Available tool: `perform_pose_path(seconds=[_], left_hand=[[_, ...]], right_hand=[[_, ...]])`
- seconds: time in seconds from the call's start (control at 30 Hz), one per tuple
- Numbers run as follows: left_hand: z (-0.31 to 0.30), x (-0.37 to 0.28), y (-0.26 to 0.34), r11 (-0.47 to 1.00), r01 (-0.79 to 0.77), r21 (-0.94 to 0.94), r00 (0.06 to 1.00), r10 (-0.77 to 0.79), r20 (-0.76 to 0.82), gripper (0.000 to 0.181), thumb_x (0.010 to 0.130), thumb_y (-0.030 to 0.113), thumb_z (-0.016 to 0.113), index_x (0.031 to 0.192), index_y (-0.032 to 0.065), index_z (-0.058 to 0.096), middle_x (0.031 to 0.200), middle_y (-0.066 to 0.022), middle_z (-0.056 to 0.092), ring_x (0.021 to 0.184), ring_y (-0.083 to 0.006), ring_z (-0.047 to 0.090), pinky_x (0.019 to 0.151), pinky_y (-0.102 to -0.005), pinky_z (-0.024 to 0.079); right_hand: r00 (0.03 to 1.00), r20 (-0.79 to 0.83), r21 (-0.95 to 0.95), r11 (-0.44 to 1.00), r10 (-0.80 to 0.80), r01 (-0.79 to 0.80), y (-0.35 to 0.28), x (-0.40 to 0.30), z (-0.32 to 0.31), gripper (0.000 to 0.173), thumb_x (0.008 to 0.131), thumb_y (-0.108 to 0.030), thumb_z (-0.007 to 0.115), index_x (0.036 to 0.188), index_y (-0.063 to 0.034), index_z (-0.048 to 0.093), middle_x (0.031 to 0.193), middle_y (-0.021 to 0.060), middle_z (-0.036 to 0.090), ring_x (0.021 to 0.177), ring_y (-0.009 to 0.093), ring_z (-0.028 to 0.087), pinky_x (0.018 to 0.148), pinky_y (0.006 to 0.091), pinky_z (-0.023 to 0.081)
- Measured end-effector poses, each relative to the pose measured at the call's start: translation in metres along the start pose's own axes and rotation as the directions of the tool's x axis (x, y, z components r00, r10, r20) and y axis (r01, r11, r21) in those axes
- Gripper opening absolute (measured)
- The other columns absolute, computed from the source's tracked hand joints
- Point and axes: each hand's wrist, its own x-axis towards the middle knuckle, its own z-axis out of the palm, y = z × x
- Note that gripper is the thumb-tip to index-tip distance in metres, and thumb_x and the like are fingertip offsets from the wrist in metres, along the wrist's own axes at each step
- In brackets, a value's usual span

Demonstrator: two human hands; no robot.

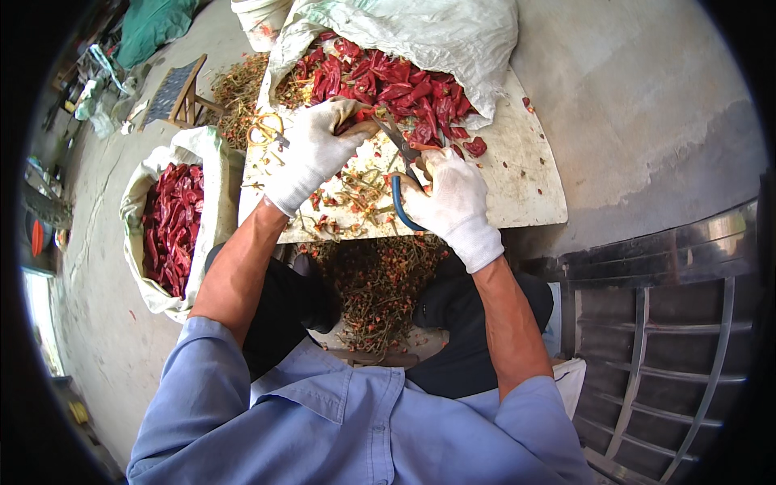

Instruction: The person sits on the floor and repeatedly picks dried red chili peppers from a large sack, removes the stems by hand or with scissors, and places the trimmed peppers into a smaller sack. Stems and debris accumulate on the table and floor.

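Both my hands wear white knit gloves with stained fingers. In my left hand (330, 142) is a dried red chili pepper (362, 115), mostly hidden by the fingers, its stem end towards the right. My right hand (451, 191) grips a pair of scissors (397, 136) with blue-coated and orange handles; the blades reach up to the pepper's stem end. Behind the hands, a heap of dried red chilies (388, 82) spills from a white woven sack (424, 27) onto the pale board table (527, 188). Cut stems and seeds (357, 194) lie scattered below the hands.
An open woven sack (215, 200) of red chilies stands left of the table. Orange-handled scissors (265, 129) lie at the table's left edge. Stems are piled on the floor (382, 291) between my legs. A folding stool (179, 91), white bucket (260, 24) and metal-barred frame (642, 339) surround me.
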Motion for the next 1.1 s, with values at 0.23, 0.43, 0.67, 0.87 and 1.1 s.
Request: perform_pose_path(seconds=[0.23,0.43,0.67,0.87,1.1], left_hand=[[-0.005,-0.002,-0.005,0.999,-0.04,0.017,0.998,0.039,0.05,0.024,0.091,0.01,0.08,0.11,-0.0025,0.073,0.075,-0.0031,0.062,0.065,-0.0065,0.056,0.059,-0.0275,0.047],[-0.005,-0.002,-0.004,0.991,-0.136,0.022,0.991,0.135,0.022,0.021,0.088,0.01,0.082,0.101,-0.003,0.072,0.077,-0.0068,0.061,0.066,-0.0116,0.056,0.062,-0.0306,0.048],[-0.009,-0.005,0.001,0.989,-0.151,0.003,0.988,0.151,0.029,0.028,0.087,0.006,0.081,0.112,-0.0041,0.074,0.085,-0.0073,0.067,0.075,-0.0101,0.062,0.069,-0.028,0.052],[-0.012,-0.004,0.007,0.987,-0.154,-0.036,0.988,0.155,0.018,0.031,0.087,0.004,0.08,0.115,-0.0046,0.073,0.094,-0.007,0.073,0.081,-0.0118,0.068,0.074,-0.027,0.056],[-0.016,-0.008,0.016,0.942,0.179,-0.285,0.983,-0.161,0.087,0.03,0.087,0.006,0.079,0.115,-0.0034,0.073,0.084,-0.003,0.069,0.07,-0.007,0.064,0.063,-0.0257,0.054]], right_hand=[[0.999,0.045,0.101,0.995,0.015,-0.019,-0.003,0.001,-0.005,0.042,0.084,-0.045,0.08,0.089,-0.0044,0.073,0.084,0.0183,0.071,0.081,0.037,0.069,0.077,0.0482,0.053],[0.991,0.101,0.26,0.959,0.09,-0.114,-0.007,-0.001,-0.005,0.037,0.087,-0.042,0.079,0.086,-0.0049,0.072,0.078,0.0172,0.07,0.077,0.037,0.07,0.071,0.0476,0.053],[0.985,0.143,0.318,0.938,0.096,-0.137,-0.007,-0.001,-0.004,0.036,0.089,-0.038,0.078,0.08,-0.0039,0.072,0.069,0.0173,0.068,0.07,0.037,0.07,0.065,0.0469,0.052],[0.976,0.193,0.516,0.836,0.101,-0.189,-0.006,-0.003,0.0,0.034,0.092,-0.031,0.078,0.078,-0.0009,0.07,0.064,0.0149,0.066,0.054,0.025,0.065,0.054,0.0403,0.049],[0.918,0.384,0.923,0.045,-0.1,-0.382,-0.008,-0.009,-0.011,0.047,0.105,-0.033,0.063,0.081,0.007,0.066,0.052,-0.0028,0.044,0.04,0.005,0.036,0.039,0.0262,0.027]])
